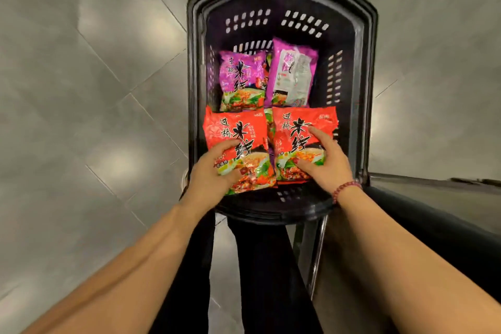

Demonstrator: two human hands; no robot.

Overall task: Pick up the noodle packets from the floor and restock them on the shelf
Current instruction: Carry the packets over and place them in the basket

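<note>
Basket (363, 62) on floor (81, 89). Left hand (211, 168) grasps left red packet (230, 130), right hand (325, 163) grasps right red packet (298, 122), both at basket's 6 o'clock end. Purple pair (238, 73) lies at 12. Best: firm pinch, lift straight, avoid crushing noodles.

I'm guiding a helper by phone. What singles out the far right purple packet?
Look in the black basket. In its far row, take the right purple packet. Unlike its purple neighbour with bold black characters, it shows a pale panel of fine print.
</note>
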